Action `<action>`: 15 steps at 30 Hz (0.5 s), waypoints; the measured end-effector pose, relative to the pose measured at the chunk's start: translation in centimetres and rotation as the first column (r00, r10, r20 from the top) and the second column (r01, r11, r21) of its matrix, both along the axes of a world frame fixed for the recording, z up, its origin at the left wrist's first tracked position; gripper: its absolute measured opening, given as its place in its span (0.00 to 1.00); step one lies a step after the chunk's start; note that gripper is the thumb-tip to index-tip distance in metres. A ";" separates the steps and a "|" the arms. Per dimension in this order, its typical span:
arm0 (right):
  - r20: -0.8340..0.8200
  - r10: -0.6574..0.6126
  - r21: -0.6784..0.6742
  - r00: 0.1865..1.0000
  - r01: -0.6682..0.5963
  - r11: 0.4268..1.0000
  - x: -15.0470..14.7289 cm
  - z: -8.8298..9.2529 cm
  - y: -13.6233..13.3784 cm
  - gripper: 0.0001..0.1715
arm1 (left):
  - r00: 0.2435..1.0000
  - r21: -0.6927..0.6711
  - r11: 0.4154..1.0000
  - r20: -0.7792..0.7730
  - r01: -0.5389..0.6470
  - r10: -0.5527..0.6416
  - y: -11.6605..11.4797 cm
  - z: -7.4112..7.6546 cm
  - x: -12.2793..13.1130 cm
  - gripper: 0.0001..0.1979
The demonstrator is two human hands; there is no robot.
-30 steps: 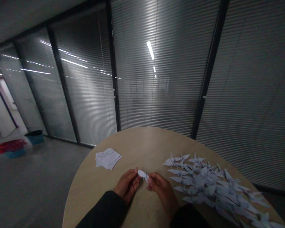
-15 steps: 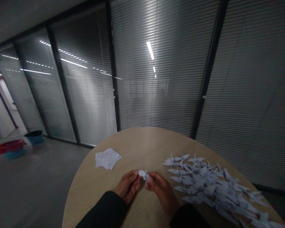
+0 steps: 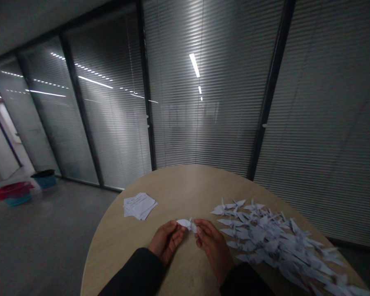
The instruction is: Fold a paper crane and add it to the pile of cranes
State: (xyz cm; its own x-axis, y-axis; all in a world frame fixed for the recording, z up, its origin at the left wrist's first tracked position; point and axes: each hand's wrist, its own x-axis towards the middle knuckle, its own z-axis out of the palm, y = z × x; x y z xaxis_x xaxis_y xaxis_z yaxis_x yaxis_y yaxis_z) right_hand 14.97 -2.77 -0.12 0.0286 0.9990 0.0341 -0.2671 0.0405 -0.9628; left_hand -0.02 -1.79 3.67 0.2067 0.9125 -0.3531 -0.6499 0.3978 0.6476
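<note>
A white origami crane [image 3: 186, 225] is pinched between the near-closed grips of the left hand [image 3: 166, 242] and right hand [image 3: 212, 246], above the wooden bench [image 3: 175, 185]. A heap of folded cranes [image 3: 265, 242] is spread just right; a stack of paper sheets [image 3: 139, 206] is placed beyond.

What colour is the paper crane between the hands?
The paper crane is white, seen best in the head view.

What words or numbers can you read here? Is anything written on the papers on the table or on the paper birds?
Paper slips on the table: printed lines, too small and blurred to read.
Paper crane between the left hand and right hand: no readable text.
Pile of paper cranes: no readable text.
No other words, numbers or signs can be read.
</note>
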 end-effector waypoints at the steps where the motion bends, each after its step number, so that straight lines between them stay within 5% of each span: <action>1: 0.000 -0.010 -0.022 1.000 0.010 1.000 0.0 0.2 -0.1 0.25 | 1.000 -0.012 1.000 -0.018 -0.009 0.009 0.0 0.0 0.0 0.07; 5: -0.021 -0.019 -0.036 1.000 0.018 0.999 -0.1 0.8 -0.4 0.22 | 0.993 0.052 0.998 -0.109 -0.029 0.035 0.0 -0.1 -0.2 0.12; 11: -0.029 -0.059 -0.027 0.998 0.059 0.998 0.1 0.0 0.0 0.27 | 0.899 0.468 0.884 -0.387 0.000 0.205 -0.3 -0.3 -0.2 0.23; 15: 0.003 -0.010 0.030 1.000 0.010 0.999 0.2 -0.2 0.0 0.31 | 0.845 0.502 0.863 -0.486 0.062 0.222 -0.7 0.2 0.0 0.23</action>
State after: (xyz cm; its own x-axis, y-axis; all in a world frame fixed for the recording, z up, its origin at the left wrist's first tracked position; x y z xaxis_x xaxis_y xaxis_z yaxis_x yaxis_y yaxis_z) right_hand 15.14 -2.77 -0.29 0.0385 0.9972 0.0646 -0.2632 0.0725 -0.9620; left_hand 0.02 -2.44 3.83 0.0434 0.9936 0.1045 -0.1812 -0.0951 0.9788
